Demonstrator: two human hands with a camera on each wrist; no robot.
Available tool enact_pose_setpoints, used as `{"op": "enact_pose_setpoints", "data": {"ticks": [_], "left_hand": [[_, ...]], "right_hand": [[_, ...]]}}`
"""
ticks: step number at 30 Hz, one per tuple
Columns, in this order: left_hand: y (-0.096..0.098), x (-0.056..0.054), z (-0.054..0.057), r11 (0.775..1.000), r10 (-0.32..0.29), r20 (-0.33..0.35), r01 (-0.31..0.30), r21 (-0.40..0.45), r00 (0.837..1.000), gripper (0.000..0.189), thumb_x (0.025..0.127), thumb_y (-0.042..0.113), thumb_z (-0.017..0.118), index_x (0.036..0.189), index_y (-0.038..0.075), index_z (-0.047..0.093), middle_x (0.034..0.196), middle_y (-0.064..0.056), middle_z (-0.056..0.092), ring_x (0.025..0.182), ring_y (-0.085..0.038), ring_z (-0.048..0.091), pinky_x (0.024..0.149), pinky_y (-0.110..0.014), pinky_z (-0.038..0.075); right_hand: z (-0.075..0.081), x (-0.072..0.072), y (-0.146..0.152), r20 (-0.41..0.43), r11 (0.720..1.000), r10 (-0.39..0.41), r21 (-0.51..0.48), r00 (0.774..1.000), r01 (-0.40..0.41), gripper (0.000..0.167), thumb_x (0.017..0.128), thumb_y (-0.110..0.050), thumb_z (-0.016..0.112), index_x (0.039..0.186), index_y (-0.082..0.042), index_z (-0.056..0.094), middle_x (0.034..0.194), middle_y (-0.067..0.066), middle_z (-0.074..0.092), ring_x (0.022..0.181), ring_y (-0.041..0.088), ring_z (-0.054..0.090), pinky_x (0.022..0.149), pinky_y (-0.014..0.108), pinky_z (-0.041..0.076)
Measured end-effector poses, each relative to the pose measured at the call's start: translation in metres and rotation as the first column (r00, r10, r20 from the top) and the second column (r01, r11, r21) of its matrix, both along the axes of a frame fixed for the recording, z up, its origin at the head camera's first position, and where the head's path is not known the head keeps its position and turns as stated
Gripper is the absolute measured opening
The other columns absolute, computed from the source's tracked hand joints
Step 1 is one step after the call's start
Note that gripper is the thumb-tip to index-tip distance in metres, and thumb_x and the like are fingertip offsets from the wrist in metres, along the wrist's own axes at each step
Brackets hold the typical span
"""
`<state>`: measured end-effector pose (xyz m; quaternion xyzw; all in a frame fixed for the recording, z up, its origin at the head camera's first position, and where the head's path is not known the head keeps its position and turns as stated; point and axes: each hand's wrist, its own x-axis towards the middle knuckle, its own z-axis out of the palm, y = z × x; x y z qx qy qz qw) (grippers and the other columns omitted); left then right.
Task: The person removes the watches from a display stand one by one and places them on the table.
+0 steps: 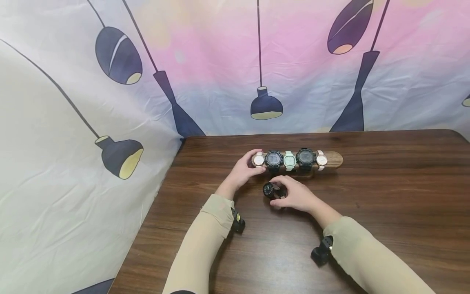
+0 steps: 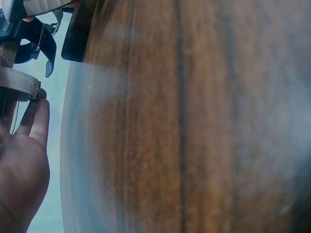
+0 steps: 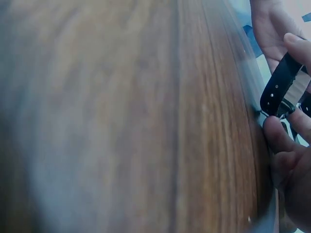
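Observation:
A wooden watch stand point(image 1: 335, 159) bears a row of several watches near the table's far side. My left hand point(image 1: 243, 170) grips the stand's left end, thumb in front and fingers behind, around the pale-strapped watch point(image 1: 258, 159). In the left wrist view, the fingers of that left hand point(image 2: 26, 155) touch the pale strap point(image 2: 22, 83). Just in front of the stand, my right hand point(image 1: 296, 194) holds a black watch point(image 1: 269, 190) between thumb and fingers, its dial facing left. In the right wrist view, the looped black strap point(image 3: 279, 87) shows above my right hand point(image 3: 299, 184).
Along the stand sit a large black watch point(image 1: 273, 159), a mint green square watch point(image 1: 289, 160), another black watch point(image 1: 306, 158) and a white-strapped watch point(image 1: 321, 159). The brown wooden table point(image 1: 396, 196) meets a printed cloth point(image 1: 220, 81) behind and at left.

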<state>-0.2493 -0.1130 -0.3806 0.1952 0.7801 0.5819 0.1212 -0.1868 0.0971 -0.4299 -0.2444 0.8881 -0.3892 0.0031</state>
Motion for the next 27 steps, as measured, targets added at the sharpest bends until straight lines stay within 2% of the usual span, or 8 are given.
{"op": "enact_pose_setpoints", "data": {"ticks": [3,6,13,17,22,27], "left_hand": [[0.000,-0.001,-0.001,1.000,-0.001,-0.007,0.001,0.000,1.000,0.063,0.084,0.010,0.069,0.140,0.008,0.040,0.130,-0.013,0.051,0.113,-0.020,0.052,0.094,-0.030,0.041],[0.000,-0.001,-0.001,1.000,0.001,-0.007,-0.001,-0.005,1.000,0.062,0.084,0.011,0.069,0.140,0.010,0.041,0.131,-0.012,0.051,0.114,-0.019,0.052,0.093,-0.030,0.042],[-0.001,-0.002,-0.001,1.000,-0.018,-0.007,0.018,-0.001,1.000,0.065,0.085,0.010,0.069,0.142,0.005,0.037,0.132,-0.013,0.049,0.113,-0.021,0.052,0.093,-0.030,0.042],[0.001,-0.003,-0.001,1.000,-0.019,-0.001,0.019,0.008,1.000,0.064,0.085,0.009,0.068,0.142,0.006,0.038,0.131,-0.013,0.050,0.111,-0.020,0.054,0.091,-0.029,0.044],[0.000,-0.003,-0.002,1.000,-0.013,-0.004,0.013,0.007,1.000,0.062,0.085,0.009,0.068,0.140,0.008,0.040,0.130,-0.013,0.051,0.110,-0.020,0.055,0.090,-0.029,0.044],[-0.001,-0.004,-0.002,1.000,-0.019,-0.017,0.019,-0.003,1.000,0.065,0.085,0.009,0.068,0.141,0.005,0.037,0.128,-0.014,0.052,0.109,-0.019,0.055,0.090,-0.029,0.043]], "right_hand": [[0.000,0.001,-0.004,-0.013,0.998,-0.033,0.049,0.999,0.034,0.060,0.068,-0.046,0.078,0.120,-0.025,0.056,0.103,-0.003,0.055,0.091,0.015,0.055,0.076,0.038,0.045],[0.001,0.002,-0.008,-0.011,0.995,-0.055,0.081,0.998,0.056,0.061,0.067,-0.049,0.077,0.121,-0.030,0.055,0.107,-0.003,0.053,0.091,0.016,0.056,0.074,0.041,0.046],[0.001,0.005,-0.018,-0.031,0.982,-0.082,0.165,0.996,0.086,0.060,0.068,-0.053,0.075,0.121,-0.034,0.054,0.108,-0.003,0.050,0.080,0.019,0.057,0.066,0.041,0.046],[0.002,0.005,-0.023,-0.049,0.973,-0.094,0.207,0.994,0.102,0.059,0.069,-0.053,0.074,0.121,-0.035,0.054,0.107,-0.003,0.050,0.074,0.019,0.057,0.063,0.040,0.045],[0.002,0.004,-0.029,-0.052,0.958,-0.123,0.253,0.991,0.132,0.057,0.069,-0.056,0.073,0.119,-0.038,0.055,0.106,-0.003,0.049,0.073,0.021,0.057,0.063,0.041,0.044],[0.000,0.005,-0.033,-0.060,0.948,-0.146,0.278,0.987,0.157,0.057,0.068,-0.058,0.073,0.118,-0.037,0.056,0.106,-0.004,0.050,0.073,0.021,0.057,0.063,0.041,0.044]]}}
